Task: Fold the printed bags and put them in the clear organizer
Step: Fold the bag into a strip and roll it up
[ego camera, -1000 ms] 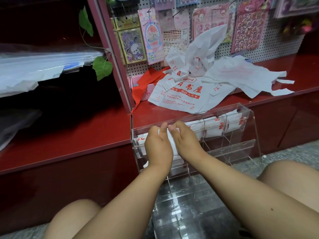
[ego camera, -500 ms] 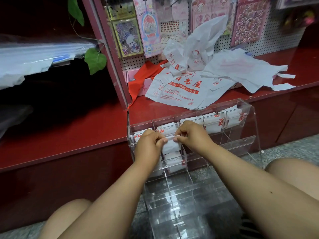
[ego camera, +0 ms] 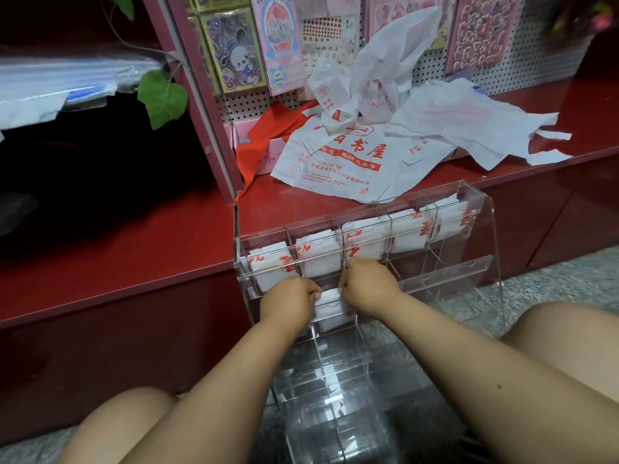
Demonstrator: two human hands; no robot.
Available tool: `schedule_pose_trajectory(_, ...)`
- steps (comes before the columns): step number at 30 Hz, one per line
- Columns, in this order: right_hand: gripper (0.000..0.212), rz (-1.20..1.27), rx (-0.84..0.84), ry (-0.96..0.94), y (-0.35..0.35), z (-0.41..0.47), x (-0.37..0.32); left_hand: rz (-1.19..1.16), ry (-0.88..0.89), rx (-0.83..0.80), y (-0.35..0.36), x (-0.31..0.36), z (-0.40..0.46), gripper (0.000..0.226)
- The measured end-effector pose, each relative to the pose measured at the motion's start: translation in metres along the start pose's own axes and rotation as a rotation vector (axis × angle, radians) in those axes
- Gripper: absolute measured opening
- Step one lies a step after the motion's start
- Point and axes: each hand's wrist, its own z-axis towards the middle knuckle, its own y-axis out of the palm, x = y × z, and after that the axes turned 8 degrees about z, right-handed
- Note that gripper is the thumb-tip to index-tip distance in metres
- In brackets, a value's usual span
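1. a green leaf (ego camera: 163, 97) is hanging at the far left, above the red counter (ego camera: 117, 256), playing no part in the work.
2. the left hand (ego camera: 290, 301) is gripping the left edge of a folded bag (ego camera: 330, 304), its fingers curled tight on the white plastic.
3. that folded bag is sitting in the second row of the clear organizer (ego camera: 482, 229), in the second slot from the left, with the hands seemingly pressing it down into place.
4. the right hand (ego camera: 368, 285) is pinching the right edge of the same bag, fingers curled on it too.
5. the top row (ego camera: 365, 247) is already holding folded bags in all five slots, red print showing through the front wall.
6. in the second row, the slots to the right of the hands are looking empty, and the lower rows appear empty as well.
7. a loose pile of bags (ego camera: 385, 128) is lying crumpled and unfolded on the counter behind the organizer, spreading to the right, so i judge the task to be under halfway, with several bags waiting to be folded.
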Motion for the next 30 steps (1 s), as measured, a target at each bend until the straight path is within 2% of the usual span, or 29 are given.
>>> schedule_pose_trajectory(4, 0.026, 0.059, -0.055, 0.03, 0.001, 0.001, 0.005, 0.015, 0.005, -0.067, -0.001, 0.0, 0.001, 0.026)
schedule_pose_trajectory(7, 0.025, 0.054, -0.04, -0.046, -0.006, -0.005, 0.005, -0.054, 0.049, -0.016, -0.003, 0.0, -0.004, 0.039)
schedule_pose_trajectory(11, 0.024, 0.165, 0.14, -0.097, -0.019, -0.011, -0.001, -0.208, 0.135, 0.238, -0.023, 0.008, -0.013, 0.043)
schedule_pose_trajectory(15, 0.025, 0.279, 0.375, -0.136, -0.04, -0.008, -0.011, -0.201, 0.125, 0.569, -0.049, 0.018, -0.011, 0.028)
schedule_pose_trajectory(17, 0.022, 0.343, 0.475, -0.115, -0.055, -0.003, -0.013, -0.188, 0.15, 0.655, -0.056, 0.017, -0.004, 0.025)
schedule_pose_trajectory(21, 0.018, 0.347, 0.571, -0.04, -0.079, 0.017, -0.002, -0.014, 0.06, 0.487, -0.063, 0.014, 0.022, 0.037)
schedule_pose_trajectory(23, 0.026, 0.289, 0.576, 0.023, -0.088, 0.032, 0.004, 0.092, 0.005, 0.372, -0.064, 0.014, 0.035, 0.051)
schedule_pose_trajectory(26, 0.048, 0.087, 0.417, 0.169, -0.099, 0.052, 0.005, 0.196, -0.026, 0.163, -0.062, 0.014, 0.044, 0.066)
schedule_pose_trajectory(28, 0.058, -0.066, 0.239, 0.269, -0.103, 0.063, 0.005, 0.229, -0.042, 0.112, -0.062, 0.015, 0.048, 0.068)
schedule_pose_trajectory(30, 0.06, -0.155, 0.13, 0.308, -0.103, 0.071, 0.004, 0.242, -0.053, 0.114, -0.063, 0.016, 0.048, 0.069)
